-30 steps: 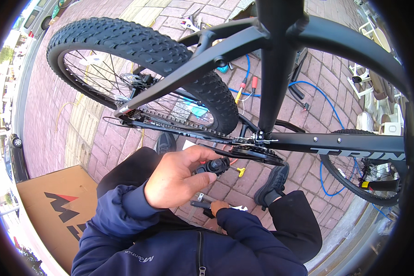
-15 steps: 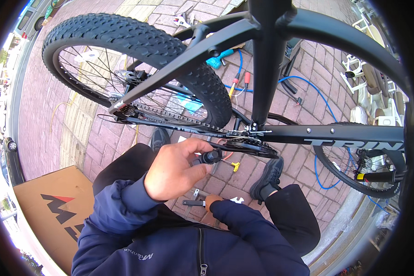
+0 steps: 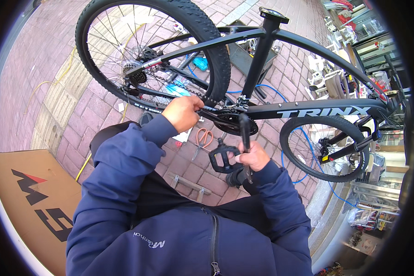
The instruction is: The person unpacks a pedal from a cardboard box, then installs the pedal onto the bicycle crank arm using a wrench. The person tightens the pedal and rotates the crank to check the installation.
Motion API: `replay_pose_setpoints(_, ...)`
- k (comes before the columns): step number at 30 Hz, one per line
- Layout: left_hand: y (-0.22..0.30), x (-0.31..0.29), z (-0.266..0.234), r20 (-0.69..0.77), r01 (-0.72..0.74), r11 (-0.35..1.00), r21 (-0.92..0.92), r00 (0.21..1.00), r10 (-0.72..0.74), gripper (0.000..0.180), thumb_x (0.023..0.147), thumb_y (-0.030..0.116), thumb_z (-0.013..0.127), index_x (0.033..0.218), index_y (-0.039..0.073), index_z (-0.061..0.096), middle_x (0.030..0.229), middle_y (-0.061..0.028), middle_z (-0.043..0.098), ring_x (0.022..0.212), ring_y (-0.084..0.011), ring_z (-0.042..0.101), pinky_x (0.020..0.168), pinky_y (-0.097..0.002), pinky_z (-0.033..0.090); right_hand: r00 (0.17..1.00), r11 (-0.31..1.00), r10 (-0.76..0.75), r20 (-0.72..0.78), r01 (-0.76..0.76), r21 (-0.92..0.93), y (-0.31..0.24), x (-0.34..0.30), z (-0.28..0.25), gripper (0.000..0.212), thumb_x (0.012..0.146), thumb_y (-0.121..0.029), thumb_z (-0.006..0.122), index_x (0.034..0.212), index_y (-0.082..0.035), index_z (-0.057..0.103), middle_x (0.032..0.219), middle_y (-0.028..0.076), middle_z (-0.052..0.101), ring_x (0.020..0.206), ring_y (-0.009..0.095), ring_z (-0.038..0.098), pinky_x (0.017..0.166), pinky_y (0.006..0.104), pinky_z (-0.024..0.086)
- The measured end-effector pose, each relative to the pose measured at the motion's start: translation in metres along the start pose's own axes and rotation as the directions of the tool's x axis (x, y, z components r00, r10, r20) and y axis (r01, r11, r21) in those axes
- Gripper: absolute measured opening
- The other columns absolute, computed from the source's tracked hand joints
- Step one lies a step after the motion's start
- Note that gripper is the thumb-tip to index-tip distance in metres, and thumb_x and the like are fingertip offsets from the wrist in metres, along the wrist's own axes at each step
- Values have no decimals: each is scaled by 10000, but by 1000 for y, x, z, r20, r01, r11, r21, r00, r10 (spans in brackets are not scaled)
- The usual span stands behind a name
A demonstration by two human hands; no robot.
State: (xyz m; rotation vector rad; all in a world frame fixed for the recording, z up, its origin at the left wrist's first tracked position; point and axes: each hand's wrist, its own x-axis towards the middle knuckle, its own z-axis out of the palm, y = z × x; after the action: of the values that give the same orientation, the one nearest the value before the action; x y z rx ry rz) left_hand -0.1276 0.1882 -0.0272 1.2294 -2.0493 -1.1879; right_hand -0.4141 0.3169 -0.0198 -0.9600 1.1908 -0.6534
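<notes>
My right hand [image 3: 254, 157] is closed around the middle of a dark-handled wrench [image 3: 246, 136]. The handle points up and a thin metal end shows below the fist. At its fingertips is a black bicycle pedal [image 3: 224, 149], seemingly held along with the wrench. My left hand [image 3: 181, 113] reaches to the bicycle's lower rear part, fingers bent together beside the chain [image 3: 179, 87]; what they grip is hidden. The black bicycle frame [image 3: 256, 69] stands across in front of me, its rear wheel [image 3: 223, 69] at the left and its chainring [image 3: 250, 128] between my hands.
Orange-handled scissors [image 3: 204, 136] lie on the brick paving below the chainring. A small metal stand [image 3: 191, 184] is between my legs. A cardboard box [image 3: 55, 175] is at the left. A blue hose [image 3: 310, 144] winds near the front wheel [image 3: 287, 158]; white parts crowd the right.
My left hand has moved up to the bicycle, away from the black part it held. My right hand has risen from near the ground with the wrench, and the pedal is now at its fingers.
</notes>
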Motion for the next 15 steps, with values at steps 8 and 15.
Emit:
replay_pose_setpoints(8, -26, -31, 89, 421, 530, 731, -431, 834, -356, 307, 878, 90, 617, 1155, 2, 718, 968, -94, 746, 774, -157, 675, 659, -302, 535, 954, 952, 93, -285, -2, 306, 2, -17, 38, 227, 847, -5, 641, 788, -148, 475, 975, 106, 733, 500, 66, 443, 448, 215, 345)
replay_pose_setpoints(15, -32, -54, 122, 668, 818, 323, -476, 575, -472, 517, 1034, 442, 553, 1272, -7, 649, 1235, -168, 692, 1215, -207, 607, 1064, -378, 425, 948, 936, 225, -226, -146, 321, 51, 0, 36, 178, 854, -52, 651, 787, -115, 499, 968, 98, 723, 492, 75, 429, 446, 237, 354)
